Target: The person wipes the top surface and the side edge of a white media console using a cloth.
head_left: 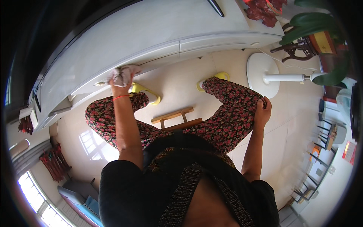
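My left hand (121, 89) is closed around a crumpled pale cloth (122, 76) with darker patches. It presses the cloth against the front of a low white cabinet (136, 37), along the upper edge of a drawer. The cloth hides most of the fingers. A red string circles that wrist. My right hand (263, 111) rests on my right knee, its fingers curled over the floral trousers (235, 107) and holding no separate object. Beneath me is a low wooden stool (173, 115), partly covered by my body.
Yellow slippers (154, 98) are on my feet on the tiled floor (178, 82). At the right stands a white pedestal fan (262, 75) with a cable behind it. Green plant leaves (309, 24) overhang there. A red-brown carved ornament (265, 12) sits on the cabinet's right end.
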A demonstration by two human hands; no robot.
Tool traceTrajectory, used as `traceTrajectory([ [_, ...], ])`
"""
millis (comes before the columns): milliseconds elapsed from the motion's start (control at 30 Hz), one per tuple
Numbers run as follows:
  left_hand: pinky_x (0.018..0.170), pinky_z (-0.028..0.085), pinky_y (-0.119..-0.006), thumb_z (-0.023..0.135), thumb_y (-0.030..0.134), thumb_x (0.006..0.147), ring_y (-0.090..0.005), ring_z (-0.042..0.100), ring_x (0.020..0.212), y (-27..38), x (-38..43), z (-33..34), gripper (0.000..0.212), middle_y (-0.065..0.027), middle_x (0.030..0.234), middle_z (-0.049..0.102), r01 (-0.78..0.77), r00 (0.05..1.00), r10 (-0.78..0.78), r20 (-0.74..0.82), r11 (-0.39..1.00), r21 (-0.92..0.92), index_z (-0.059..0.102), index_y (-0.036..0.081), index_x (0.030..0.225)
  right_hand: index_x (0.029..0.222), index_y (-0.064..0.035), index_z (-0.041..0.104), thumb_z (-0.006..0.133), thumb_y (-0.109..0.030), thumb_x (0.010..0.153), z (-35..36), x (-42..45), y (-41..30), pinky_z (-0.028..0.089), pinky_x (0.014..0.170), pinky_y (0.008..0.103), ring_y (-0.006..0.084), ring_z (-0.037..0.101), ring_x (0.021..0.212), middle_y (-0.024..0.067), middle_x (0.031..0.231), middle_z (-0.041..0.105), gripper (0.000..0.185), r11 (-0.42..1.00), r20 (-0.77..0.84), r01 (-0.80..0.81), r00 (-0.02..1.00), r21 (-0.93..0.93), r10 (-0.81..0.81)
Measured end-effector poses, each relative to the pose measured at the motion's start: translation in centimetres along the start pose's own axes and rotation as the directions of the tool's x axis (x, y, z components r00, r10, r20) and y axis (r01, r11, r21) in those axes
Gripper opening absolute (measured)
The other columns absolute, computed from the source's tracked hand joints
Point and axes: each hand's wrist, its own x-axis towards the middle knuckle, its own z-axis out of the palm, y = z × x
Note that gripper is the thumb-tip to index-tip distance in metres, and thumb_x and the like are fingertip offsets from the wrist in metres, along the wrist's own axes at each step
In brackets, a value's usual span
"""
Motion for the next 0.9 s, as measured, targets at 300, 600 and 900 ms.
traceTrajectory([
  [300,0.045,0.04,-0.024,0.046,0.019,0.081,-0.0104,0.037,0.041,-3.1,-2.4,9.5,0.025,0.0029,0.049,0.043,-0.005,0.525,-0.275,0.805,-0.947,-0.321,0.047,0.013,0.056,0.113,-0.0029,0.057,0.056,-0.028,0.08,0.6,0.0,-1.2,0.041,0.092,0.0355,0.0281,0.054,0.105,0.0136,0.114,0.056,0.041,0.995,0.019,0.08,0.997,-0.055,-0.079],
  [600,0.058,0.052,-0.035,0.049,0.017,0.085,-0.0193,0.061,0.065,18.4,4.7,16.2,0.011,-0.0036,0.075,0.063,0.121,0.366,0.119,0.923,-0.989,0.08,0.058,0.012,0.081,0.112,-0.0028,0.058,0.057,-0.029,0.08,1.2,0.7,0.8,0.042,0.09,0.0352,0.0283,0.056,0.103,0.0142,0.111,0.058,0.042,0.997,0.02,0.077,0.997,-0.022,-0.077],
  [900,0.069,0.052,-0.035,0.046,0.023,0.088,-0.0198,0.06,0.074,6.4,-1.8,20.4,0.015,-0.0054,0.081,0.062,-0.135,0.592,-0.007,0.806,-0.987,0.091,0.057,0.013,0.087,0.113,0.0011,0.057,0.056,-0.028,0.081,0.7,0.6,1.7,0.043,0.088,0.035,0.0278,0.057,0.099,0.0162,0.109,0.06,0.043,0.999,0.035,0.049,0.998,0.009,-0.049],
])
